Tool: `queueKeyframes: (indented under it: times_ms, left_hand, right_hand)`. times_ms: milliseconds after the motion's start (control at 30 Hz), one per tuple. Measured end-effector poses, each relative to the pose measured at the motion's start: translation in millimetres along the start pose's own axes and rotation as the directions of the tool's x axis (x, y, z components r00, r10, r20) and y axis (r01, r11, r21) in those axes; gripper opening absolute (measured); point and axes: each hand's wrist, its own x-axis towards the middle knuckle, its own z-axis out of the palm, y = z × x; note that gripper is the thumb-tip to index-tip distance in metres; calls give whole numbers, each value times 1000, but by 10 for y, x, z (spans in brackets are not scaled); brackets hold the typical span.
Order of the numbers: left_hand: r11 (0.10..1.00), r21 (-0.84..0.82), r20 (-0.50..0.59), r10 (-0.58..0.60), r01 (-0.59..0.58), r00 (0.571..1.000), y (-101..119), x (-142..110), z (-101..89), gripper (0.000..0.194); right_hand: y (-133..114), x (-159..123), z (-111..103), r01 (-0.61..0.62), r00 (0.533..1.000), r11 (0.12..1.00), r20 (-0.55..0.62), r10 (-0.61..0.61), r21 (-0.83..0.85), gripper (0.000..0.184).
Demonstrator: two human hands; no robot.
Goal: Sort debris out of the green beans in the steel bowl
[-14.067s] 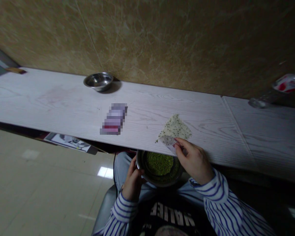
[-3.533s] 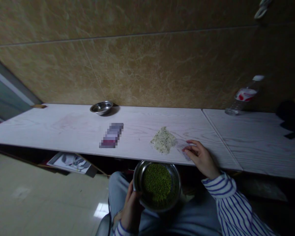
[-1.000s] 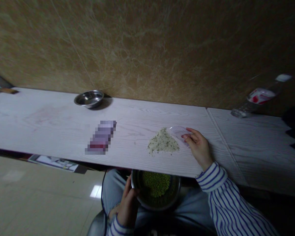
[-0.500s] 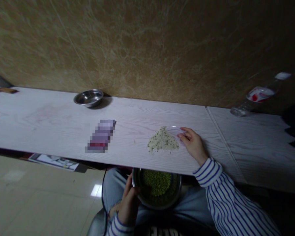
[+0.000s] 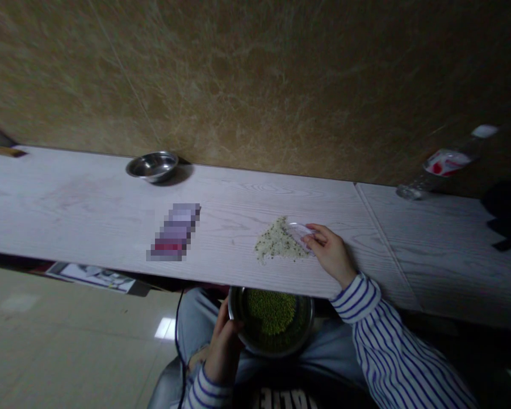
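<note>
My left hand (image 5: 225, 346) grips the left rim of a metal bowl (image 5: 307, 326) on my lap, just below the table edge. Green beans (image 5: 272, 311), which look like mung beans, lie inside it. Up on the table, my right hand (image 5: 330, 250) pinches a clear, round, shallow plastic lid or dish (image 5: 298, 231). The lid is tilted against the right side of a pile of white rice (image 5: 276, 241) with green beans mixed in. My fingers hide part of the lid.
A small metal bowl (image 5: 152, 167) stands near the wall at the left, and a blurred-out flat rectangle (image 5: 175, 232) lies in front of it. At the right, a plastic bottle (image 5: 447, 163) stands by the wall near a black object (image 5: 505, 210). The table edge (image 5: 196, 279) runs above my lap.
My right hand and the clear lid have moved slightly left and down, closer onto the right side of the rice pile. My left hand still holds the bowl of beans.
</note>
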Motion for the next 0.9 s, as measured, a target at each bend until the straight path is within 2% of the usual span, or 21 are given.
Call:
queueKeyframes:
  times_ms: [367,767,900]
  left_hand:
    - [998,60,13,18,-19,1000,17,-25,48,61]
    - [998,42,-10,-54,54,999,43,-36,50,55]
    - [999,41,-10,-23,24,1000,41,-51,60,60]
  right_hand:
    - [-89,-88,40,3,999,1000,54,-2,-12,29]
    - [-193,-208,76,-15,995,1000,96,16,-13,30]
    - [-215,-250,79,5,994,1000,112,-3,-17,28]
